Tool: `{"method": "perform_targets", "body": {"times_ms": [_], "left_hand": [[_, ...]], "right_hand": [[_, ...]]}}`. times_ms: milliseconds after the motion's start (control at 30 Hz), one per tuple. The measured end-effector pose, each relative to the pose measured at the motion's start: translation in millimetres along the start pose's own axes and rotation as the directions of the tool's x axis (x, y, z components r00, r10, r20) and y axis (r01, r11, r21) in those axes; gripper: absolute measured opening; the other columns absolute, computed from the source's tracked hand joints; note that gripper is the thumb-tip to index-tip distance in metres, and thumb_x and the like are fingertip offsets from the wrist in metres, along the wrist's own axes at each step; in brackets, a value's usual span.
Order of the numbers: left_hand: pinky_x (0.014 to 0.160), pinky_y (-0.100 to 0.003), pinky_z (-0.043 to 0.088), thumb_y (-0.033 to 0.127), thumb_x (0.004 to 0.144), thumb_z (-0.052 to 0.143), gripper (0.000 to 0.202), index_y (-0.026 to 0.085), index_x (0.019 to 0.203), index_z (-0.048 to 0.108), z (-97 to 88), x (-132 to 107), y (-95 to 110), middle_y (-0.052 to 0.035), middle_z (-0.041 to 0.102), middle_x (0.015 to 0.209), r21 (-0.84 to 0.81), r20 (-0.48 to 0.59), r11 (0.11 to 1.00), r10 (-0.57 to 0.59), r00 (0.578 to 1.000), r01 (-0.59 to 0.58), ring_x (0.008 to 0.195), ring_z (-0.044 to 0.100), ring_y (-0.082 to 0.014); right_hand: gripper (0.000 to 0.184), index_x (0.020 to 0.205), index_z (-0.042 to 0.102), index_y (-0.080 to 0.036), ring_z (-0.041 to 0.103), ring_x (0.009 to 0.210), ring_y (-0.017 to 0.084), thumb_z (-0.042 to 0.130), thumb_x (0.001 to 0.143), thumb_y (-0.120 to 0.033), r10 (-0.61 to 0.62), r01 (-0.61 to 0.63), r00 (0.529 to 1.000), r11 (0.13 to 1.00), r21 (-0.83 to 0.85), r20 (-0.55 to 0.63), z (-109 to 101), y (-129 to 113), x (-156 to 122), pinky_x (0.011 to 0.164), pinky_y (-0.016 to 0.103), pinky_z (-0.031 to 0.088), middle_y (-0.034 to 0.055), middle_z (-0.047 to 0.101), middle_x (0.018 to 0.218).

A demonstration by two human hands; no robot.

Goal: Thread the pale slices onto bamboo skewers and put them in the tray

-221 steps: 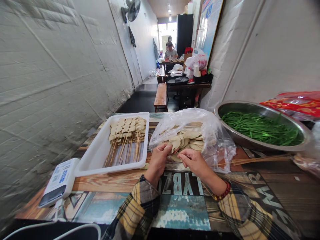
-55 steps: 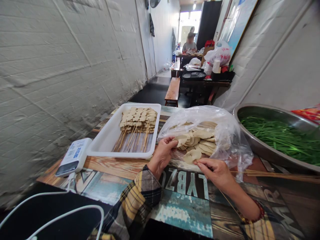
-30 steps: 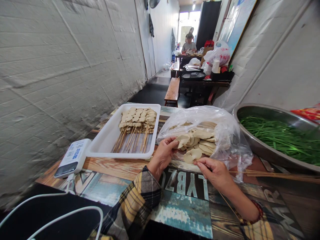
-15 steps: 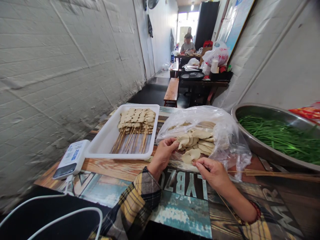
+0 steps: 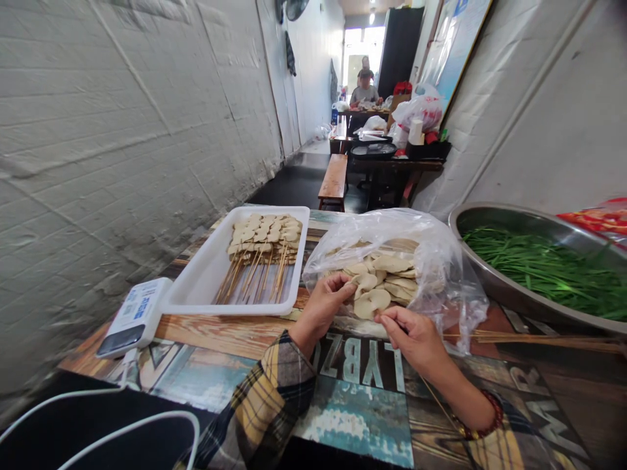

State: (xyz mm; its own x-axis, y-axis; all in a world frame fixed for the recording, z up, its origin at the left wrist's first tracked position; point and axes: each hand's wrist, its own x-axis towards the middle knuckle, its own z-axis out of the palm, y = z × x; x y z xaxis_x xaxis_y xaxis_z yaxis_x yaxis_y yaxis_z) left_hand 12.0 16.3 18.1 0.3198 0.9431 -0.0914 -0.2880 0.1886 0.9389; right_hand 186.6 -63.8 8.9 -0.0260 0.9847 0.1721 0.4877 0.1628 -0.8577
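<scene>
Quick tally: two hands, so one left hand (image 5: 326, 303) on one pale slice (image 5: 365, 282) and one right hand (image 5: 414, 336) on one skewer (image 5: 435, 393) with one round piece (image 5: 371, 303) at its tip. One white tray (image 5: 193, 297) with a bunch of loaded skewers (image 5: 264, 238), too overlapped to count. One clear bag (image 5: 443, 277), way too many slices to number. One metal basin (image 5: 507, 286), one white device (image 5: 134, 316), one bench (image 5: 334, 177), one wall fan (image 5: 296, 8). Two people at the back, one seated person (image 5: 365, 96) plus one person behind (image 5: 366, 63).
</scene>
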Motion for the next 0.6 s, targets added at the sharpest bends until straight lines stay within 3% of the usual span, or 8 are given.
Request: {"method": "perform_targets", "body": {"times_ms": [133, 333, 600], "left_hand": [[0.06, -0.021, 0.042, 0.04, 0.066, 0.079, 0.037, 0.016, 0.093, 0.071, 1.2, -1.1, 0.7, -0.0034, 0.067, 0.085, -0.157, -0.008, 0.987, -0.034, 0.999, 0.032, 0.067, 0.057, -0.0101], [0.064, -0.023, 0.046, 0.031, 0.06, 0.084, 0.041, 0.014, 0.094, 0.069, 6.4, -4.0, 0.3, -0.0042, 0.068, 0.086, -0.206, 0.097, 0.971, -0.106, 0.99, 0.124, 0.069, 0.06, -0.0118], [0.058, -0.018, 0.043, 0.019, 0.051, 0.087, 0.035, 0.014, 0.077, 0.064, 3.8, 1.7, -0.4, 0.0025, 0.064, 0.068, -0.306, -0.097, 0.951, -0.073, 0.993, 0.04, 0.057, 0.055, -0.0062]], "right_hand": [[0.036, 0.08, 0.066, -0.016, 0.049, 0.043, 0.011, 0.046, 0.091, -0.044, 0.013, -0.013, 1.0, 0.997, 0.074, -0.001, -0.1, 1.0, 0.8, 0.047, 0.021, 0.038, -0.0049, 0.05, 0.045], [0.034, 0.08, 0.067, -0.016, 0.049, 0.044, 0.011, 0.046, 0.091, -0.041, -0.01, 0.01, 1.0, 0.999, 0.03, 0.0, 2.0, 0.9, 1.4, 0.048, 0.021, 0.038, -0.0046, 0.051, 0.046], [0.03, 0.087, 0.069, -0.016, 0.057, 0.049, 0.013, 0.048, 0.091, -0.038, -0.039, 0.04, 0.997, 0.999, -0.018, 0.067, 2.8, -0.2, 0.4, 0.051, 0.023, 0.042, -0.0013, 0.061, 0.056]]}}
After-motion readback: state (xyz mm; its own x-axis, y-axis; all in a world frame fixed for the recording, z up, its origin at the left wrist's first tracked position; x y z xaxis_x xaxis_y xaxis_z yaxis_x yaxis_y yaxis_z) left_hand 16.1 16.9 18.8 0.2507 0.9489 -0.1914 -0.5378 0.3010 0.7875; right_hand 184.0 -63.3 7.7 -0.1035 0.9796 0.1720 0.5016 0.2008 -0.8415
